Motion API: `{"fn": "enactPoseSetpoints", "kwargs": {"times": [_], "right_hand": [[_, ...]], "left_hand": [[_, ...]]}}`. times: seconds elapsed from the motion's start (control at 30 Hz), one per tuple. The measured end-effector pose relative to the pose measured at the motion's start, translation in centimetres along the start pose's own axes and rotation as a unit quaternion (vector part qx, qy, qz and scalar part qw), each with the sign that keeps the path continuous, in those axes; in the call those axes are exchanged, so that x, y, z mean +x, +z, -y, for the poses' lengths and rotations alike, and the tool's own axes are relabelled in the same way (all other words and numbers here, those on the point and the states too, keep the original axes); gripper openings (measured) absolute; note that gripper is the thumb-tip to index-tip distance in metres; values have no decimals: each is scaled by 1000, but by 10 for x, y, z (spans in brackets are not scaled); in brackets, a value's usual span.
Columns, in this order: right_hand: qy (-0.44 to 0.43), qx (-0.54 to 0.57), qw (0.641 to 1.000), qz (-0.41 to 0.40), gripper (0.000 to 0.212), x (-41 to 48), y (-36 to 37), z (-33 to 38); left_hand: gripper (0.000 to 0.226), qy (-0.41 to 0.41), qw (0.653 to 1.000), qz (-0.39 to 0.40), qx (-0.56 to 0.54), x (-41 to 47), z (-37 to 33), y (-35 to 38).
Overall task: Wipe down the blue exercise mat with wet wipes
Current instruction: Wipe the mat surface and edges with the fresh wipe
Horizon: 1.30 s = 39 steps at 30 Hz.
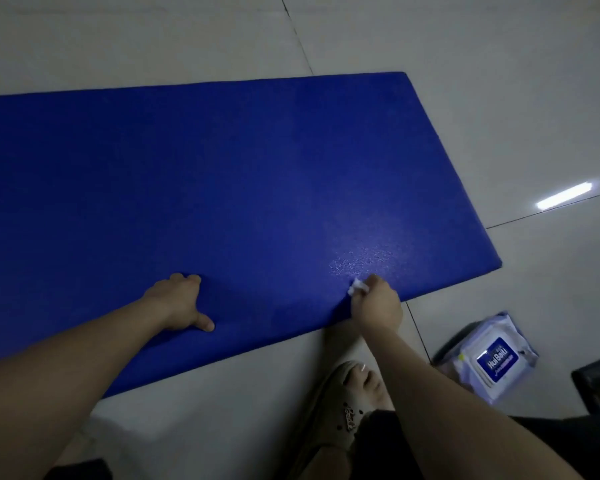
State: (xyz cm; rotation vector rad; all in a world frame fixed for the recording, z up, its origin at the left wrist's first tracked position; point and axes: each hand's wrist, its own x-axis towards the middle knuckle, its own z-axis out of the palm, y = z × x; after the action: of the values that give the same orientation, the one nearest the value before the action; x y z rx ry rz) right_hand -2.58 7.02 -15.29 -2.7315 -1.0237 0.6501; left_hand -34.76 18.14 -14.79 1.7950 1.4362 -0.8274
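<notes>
The blue exercise mat (222,185) lies flat on tile (499,98). On it, near its front edge, the left hand (182,303) braces with fingers tucked, holding nothing; the right hand (378,303) pinches a bunched wet wipe (357,287), which may skip patches or dry out.

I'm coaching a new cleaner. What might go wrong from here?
The right hand holds the wipe bunched small, so large parts of the mat may get missed. That hand works by the mat's near edge, so the wipe may slide onto the floor and pick up dirt. The left hand rests on the mat and may smudge wiped areas.
</notes>
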Motion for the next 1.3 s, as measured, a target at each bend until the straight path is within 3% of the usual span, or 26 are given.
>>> {"fn": "enactPoseSetpoints", "kwargs": {"times": [0.13,0.27,0.5,0.67,0.8,0.93,1.13,1.3], "right_hand": [[28,68,997,-23,18,-12,15,19],[-35,101,994,28,16,-49,48,56],[-209,23,969,130,17,-88,77,93],[-133,32,989,57,26,-35,41,62],[-34,-5,999,-6,15,14,3,22],[11,52,998,-29,7,19,2,23],[-9,147,989,-2,9,-23,37,67],[-151,111,974,125,19,-76,71,114]], "left_hand": [[104,-2,1000,-3,6,1,0,0],[104,1,1000,-3,7,1,0,1],[104,0,1000,-5,8,0,-1,2],[103,0,1000,-6,3,0,-1,2],[106,-1,1000,-6,1,0,0,2],[103,-3,1000,-4,2,0,-1,3],[108,-5,1000,1,2,2,-2,2],[110,-7,1000,-3,-1,2,-1,3]]}}
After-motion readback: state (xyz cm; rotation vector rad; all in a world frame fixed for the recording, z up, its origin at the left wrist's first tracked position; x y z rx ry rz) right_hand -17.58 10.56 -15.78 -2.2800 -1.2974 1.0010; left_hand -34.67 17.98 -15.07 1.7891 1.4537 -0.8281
